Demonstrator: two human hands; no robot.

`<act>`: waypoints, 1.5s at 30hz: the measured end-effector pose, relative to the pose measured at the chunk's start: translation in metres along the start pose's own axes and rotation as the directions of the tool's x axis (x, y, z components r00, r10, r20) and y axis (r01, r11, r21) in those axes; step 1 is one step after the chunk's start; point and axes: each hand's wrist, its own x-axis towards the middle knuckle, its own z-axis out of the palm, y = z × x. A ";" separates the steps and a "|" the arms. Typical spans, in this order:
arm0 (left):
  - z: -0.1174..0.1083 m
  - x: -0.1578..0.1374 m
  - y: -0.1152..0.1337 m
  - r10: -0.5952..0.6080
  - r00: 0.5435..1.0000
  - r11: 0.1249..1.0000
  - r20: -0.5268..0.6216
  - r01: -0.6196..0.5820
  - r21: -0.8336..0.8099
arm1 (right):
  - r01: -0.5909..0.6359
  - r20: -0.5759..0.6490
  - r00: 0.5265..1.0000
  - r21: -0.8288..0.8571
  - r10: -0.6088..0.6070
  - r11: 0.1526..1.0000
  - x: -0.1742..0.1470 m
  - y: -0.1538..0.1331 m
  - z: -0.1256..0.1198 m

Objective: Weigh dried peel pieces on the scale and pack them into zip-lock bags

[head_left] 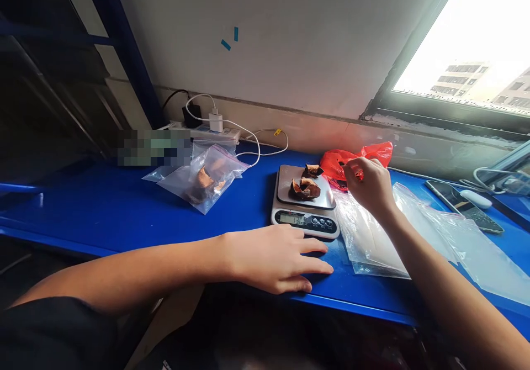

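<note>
My left hand [275, 258] lies palm down by the blue table's front edge, fingers spread, holding nothing. Just beyond its fingers stands a digital kitchen scale [306, 224] with a lit display. Curled brown dried peel-like pieces [305, 189] rest on its metal plate, and a smaller piece [313, 170] sits at the plate's back edge. My right hand [370, 186] is at the red plastic bag [337, 163], right of the scale, with its fingers curled in a pinch. Whatever is between those fingertips, if anything, I cannot make out.
Clear zip bags [372, 237] lie flat under my right forearm. Left of the scale, another zip bag [207, 179] holds similar brown pieces. A phone [466, 207] and a white mouse-like object [476, 199] lie at right. White cables and a charger [215, 121] line the wall.
</note>
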 end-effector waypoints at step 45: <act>-0.002 -0.010 0.004 -0.035 0.997 0.999 -0.067 0.037 0.026 | 0.004 0.414 0.910 -0.094 0.036 0.996 -0.009 0.030 0.013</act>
